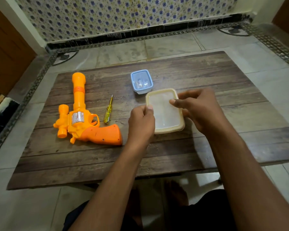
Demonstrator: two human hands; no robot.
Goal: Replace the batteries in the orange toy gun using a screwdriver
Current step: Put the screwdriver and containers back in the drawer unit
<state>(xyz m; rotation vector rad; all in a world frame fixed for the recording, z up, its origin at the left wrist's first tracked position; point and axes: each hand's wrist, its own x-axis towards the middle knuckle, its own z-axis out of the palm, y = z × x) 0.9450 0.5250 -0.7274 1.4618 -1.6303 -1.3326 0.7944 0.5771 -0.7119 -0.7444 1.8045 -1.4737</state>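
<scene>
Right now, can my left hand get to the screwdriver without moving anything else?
Probably yes. The screwdriver lies alone on bare table between the toy gun and your left hand, nothing covering it. But that hand is pinching the yellowish box, so let go first.

Bare tabletop (pixel 223 97) lies open to my right. On my left the orange toy gun (pixel 83 117) and screwdriver (pixel 108 110) block the way; the blue box (pixel 141 81) stands just beyond the yellow container (pixel 165 112).

A home: low wooden table (pixel 157 157) on tiled floor (pixel 240 47), patterned wall tiles (pixel 123 14).
</scene>
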